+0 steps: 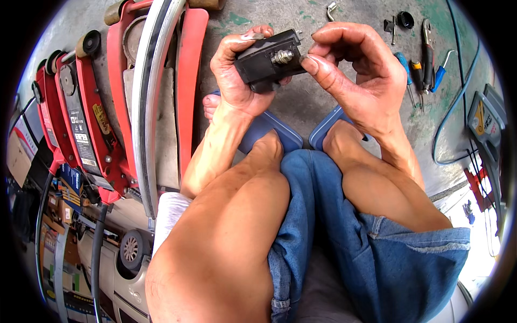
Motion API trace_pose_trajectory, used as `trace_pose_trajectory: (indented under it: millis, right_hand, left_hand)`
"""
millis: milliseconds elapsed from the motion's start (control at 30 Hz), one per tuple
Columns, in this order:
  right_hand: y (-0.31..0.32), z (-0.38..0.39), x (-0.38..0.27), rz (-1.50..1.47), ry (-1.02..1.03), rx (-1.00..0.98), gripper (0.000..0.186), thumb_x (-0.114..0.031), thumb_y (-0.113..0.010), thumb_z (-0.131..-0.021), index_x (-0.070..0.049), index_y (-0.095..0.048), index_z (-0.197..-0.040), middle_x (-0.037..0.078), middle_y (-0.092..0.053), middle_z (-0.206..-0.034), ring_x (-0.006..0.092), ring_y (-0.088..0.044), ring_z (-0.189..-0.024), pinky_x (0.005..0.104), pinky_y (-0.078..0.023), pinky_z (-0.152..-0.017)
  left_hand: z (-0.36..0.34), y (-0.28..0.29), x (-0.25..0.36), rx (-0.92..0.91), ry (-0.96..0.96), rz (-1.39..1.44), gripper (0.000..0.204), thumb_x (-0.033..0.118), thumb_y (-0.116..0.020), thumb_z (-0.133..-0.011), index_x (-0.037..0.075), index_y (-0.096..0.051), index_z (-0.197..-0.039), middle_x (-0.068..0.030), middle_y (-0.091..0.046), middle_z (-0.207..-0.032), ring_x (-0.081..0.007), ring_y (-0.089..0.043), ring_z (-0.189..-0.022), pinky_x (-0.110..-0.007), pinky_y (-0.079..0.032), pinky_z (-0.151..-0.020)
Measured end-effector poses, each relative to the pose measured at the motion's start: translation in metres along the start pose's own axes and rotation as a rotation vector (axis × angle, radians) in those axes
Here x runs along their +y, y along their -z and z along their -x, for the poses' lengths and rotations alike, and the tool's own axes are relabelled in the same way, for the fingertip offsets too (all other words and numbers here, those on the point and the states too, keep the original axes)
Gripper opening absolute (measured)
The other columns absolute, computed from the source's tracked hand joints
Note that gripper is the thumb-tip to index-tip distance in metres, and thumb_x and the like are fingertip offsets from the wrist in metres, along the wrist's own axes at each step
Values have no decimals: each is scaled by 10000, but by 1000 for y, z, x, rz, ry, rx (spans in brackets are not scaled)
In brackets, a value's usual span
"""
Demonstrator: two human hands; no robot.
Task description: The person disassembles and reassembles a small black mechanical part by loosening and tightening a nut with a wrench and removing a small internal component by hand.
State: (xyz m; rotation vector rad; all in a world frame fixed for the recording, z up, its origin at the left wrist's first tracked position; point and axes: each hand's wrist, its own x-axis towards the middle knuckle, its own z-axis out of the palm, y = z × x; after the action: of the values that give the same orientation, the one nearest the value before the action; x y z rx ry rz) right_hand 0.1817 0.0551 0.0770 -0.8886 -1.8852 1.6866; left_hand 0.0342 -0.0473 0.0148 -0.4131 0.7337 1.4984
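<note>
My left hand (237, 72) is wrapped around a black, box-shaped part (258, 64) held above the floor. On the face turned up toward me, a metal threaded stud with a nut (282, 57) sticks out. A small metal piece also shows at the part's far right corner. Close to its right end is my right hand (361, 70), with thumb and fingers drawn together in a pinch. Whatever lies between those fingertips, if anything, is too small or hidden to name. Both hands have dark smudges.
Red floor jacks (86, 118) stand at left, with a curved grey-and-black strip (148, 102) before them. On the concrete at right lie pliers (428, 54), screwdrivers (403, 62), a blue-handled hook tool (440, 75), a black ring (405, 20) and a blue hose (449, 159).
</note>
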Motion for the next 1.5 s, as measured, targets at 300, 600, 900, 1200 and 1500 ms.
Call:
trace_pose_trajectory:
  millis: [300, 600, 900, 1200, 1500]
  right_hand:
    - [1, 0, 1, -40, -18, -25, 356, 34, -760, -774, 43, -603, -1094, 78, -645, -951, 128, -622, -869, 259, -516, -795]
    - [2, 1, 1, -33, -30, -30, 359, 39, -760, -771, 42, -603, -1094, 80, -648, -967, 131, -631, -884, 260, -518, -807]
    - [1, 1, -2, -35, -35, -63, 335, 44, -758, -770, 41, -609, -1070, 86, -642, -990, 127, -627, -883, 253, -511, -801]
    - [4, -1, -8, -43, -94, -115, 305, 41, -760, -765, 31, -621, -1037, 72, -634, -992, 97, -595, -865, 224, -479, -764]
    - [2, -2, -5, -269, -384, -120, 293, 54, -759, -754, 5, -613, -1003, 24, -612, -964, 64, -576, -844, 200, -493, -771]
  left_hand:
    - [0, 0, -1, 43, 2, -45, 383, 376, -580, -753, 83, -619, -997, -88, -678, -884, -213, -656, -729, -330, -530, -580]
    - [-1, -1, 1, 36, -39, -109, 378, 371, -575, -757, 69, -610, -981, -91, -676, -868, -230, -660, -729, -361, -542, -588]
    - [-2, 6, 6, -23, -35, -116, 363, 350, -564, -755, 62, -581, -976, -103, -640, -863, -227, -647, -726, -336, -532, -560]
    - [-5, 2, 4, -57, -4, -45, 291, 238, -581, -734, 16, -581, -923, -80, -565, -881, -238, -607, -824, -358, -532, -770]
    - [-9, 13, 0, -106, 20, -36, 294, 211, -568, -723, -1, -583, -925, -101, -571, -877, -235, -588, -813, -351, -512, -790]
